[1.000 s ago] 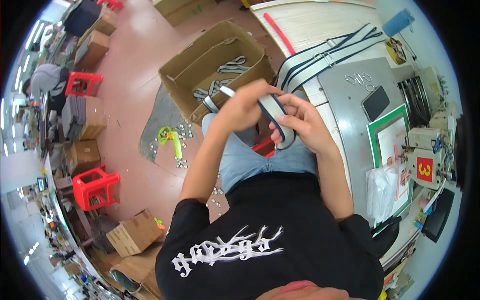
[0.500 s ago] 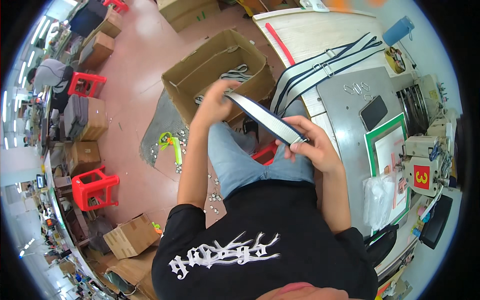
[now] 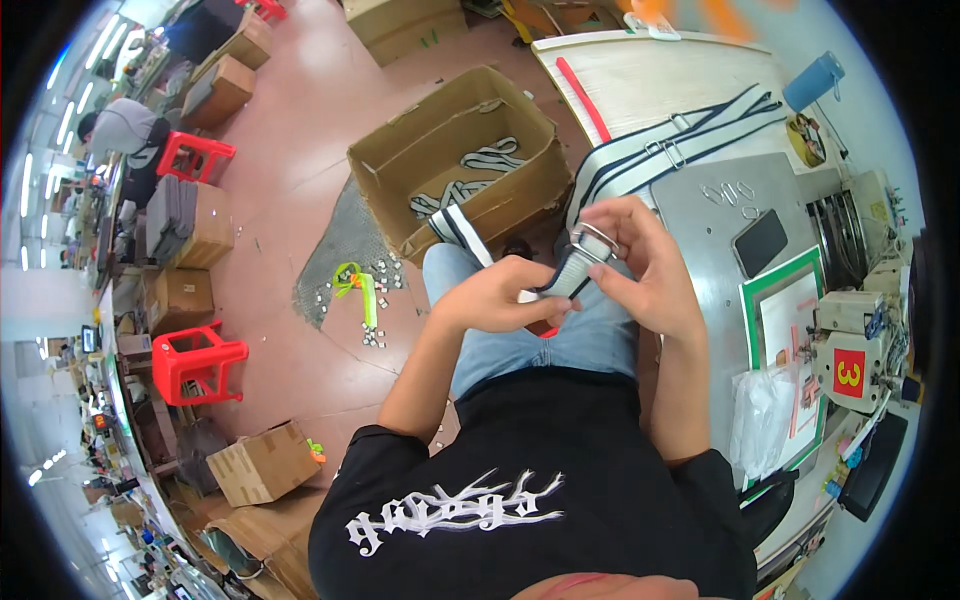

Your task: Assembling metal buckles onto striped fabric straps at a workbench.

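Note:
In front of my lap I hold a white webbing strap with dark blue edges. My left hand is closed round the strap, and a length of it trails back over the near edge of the cardboard box. At the strap's other end, my right hand pinches a metal slide buckle between thumb and fingers. The strap's end lies at the buckle; whether it passes fully through I cannot tell.
More white straps lie inside the cardboard box. Buckled straps rest on the table at right, by loose metal rings, a phone and a sewing machine. Red stools stand at left; small pieces litter the floor.
My left hand has come from above the box toward my right hand, gripping the strap nearer its buckled end. My right hand has risen slightly, and the metal buckle now shows plainly.

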Motion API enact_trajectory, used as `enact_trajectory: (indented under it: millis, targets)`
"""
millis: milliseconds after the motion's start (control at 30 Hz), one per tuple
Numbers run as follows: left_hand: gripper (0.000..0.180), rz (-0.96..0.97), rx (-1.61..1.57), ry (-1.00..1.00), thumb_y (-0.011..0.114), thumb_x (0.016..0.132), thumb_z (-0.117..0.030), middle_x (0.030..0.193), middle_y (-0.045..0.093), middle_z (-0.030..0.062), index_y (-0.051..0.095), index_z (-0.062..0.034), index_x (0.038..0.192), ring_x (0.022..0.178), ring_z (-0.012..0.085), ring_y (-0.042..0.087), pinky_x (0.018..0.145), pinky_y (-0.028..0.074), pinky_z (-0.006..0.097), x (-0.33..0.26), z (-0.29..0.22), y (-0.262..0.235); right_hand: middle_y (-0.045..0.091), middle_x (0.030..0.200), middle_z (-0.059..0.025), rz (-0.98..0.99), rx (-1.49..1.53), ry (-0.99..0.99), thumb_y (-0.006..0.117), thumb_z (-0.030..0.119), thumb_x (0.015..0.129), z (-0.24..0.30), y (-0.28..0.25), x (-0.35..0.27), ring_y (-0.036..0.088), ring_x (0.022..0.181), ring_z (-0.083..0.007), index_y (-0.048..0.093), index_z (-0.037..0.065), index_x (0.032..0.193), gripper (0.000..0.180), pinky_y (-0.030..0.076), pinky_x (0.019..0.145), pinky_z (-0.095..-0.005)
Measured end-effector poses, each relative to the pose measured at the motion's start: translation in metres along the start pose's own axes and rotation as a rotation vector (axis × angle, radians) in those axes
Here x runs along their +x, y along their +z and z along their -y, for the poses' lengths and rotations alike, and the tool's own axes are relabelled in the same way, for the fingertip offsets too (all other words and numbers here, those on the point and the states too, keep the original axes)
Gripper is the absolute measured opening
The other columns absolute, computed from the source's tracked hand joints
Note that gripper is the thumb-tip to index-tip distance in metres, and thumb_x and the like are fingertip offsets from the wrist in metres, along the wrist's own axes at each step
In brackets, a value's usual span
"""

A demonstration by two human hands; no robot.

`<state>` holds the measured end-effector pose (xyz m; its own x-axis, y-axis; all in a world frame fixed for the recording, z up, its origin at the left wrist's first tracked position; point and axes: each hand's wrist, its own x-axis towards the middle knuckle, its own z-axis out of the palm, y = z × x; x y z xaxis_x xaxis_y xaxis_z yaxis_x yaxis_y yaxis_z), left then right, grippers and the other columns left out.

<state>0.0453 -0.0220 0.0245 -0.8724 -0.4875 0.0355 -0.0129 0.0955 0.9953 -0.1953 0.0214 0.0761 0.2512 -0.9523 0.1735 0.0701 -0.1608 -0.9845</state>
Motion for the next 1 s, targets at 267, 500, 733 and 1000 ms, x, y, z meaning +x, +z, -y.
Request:
enact_trajectory:
  millis: [267,500,733,1000]
  targets:
    - [0.052,-0.474,-0.246,0.182,0.044,0.114,-0.011,0.127,0.071,0.0205,0.032,-0.0006,0.163,0.103,0.0234,0.076,0.089,0.061,0.036,0.017,-0.018,0.005,0.067,0.125,-0.0071,0.043,0.502,-0.012,0.055,0.024,0.112,-0.084,0.036,0.009,0.063,0.094,-0.0075,0.046,-0.005,0.149,0.048,0.052,0.074,-0.0223]
    - [0.054,-0.764,-0.451,0.225,0.036,0.115,-0.015,0.128,0.068,0.0254,0.021,-0.0024,0.165,0.101,0.0346,0.076,0.083,0.067,0.045,0.023,-0.039,-0.060,0.067,0.100,-0.0158,-0.181,0.208,0.287,0.062,0.004,0.101,-0.064,0.110,0.013,0.072,0.087,-0.0234,0.057,-0.001,0.124,0.024,0.058,0.081,-0.0345]
    - [0.053,-0.618,-0.102,0.285,0.036,0.114,-0.011,0.126,0.070,0.0250,0.023,0.0041,0.163,0.109,0.0331,0.075,0.091,0.064,0.042,0.027,-0.098,-0.043,0.063,0.105,-0.0190,-0.362,-0.602,-0.318,0.064,0.004,0.092,-0.032,0.095,0.055,0.066,0.095,-0.0367,0.068,-0.003,0.108,0.017,0.053,0.087,-0.0420]
    - [0.042,-0.849,-0.015,0.468,0.035,0.114,-0.013,0.124,0.069,0.0337,0.029,0.0035,0.152,0.098,0.0448,0.077,0.081,0.069,0.047,0.051,-0.149,-0.140,0.074,0.087,-0.0081,0.003,0.279,0.072,0.054,0.009,0.111,-0.008,0.108,0.036,0.071,0.083,-0.0115,0.063,-0.004,0.119,0.018,0.054,0.076,-0.0263]
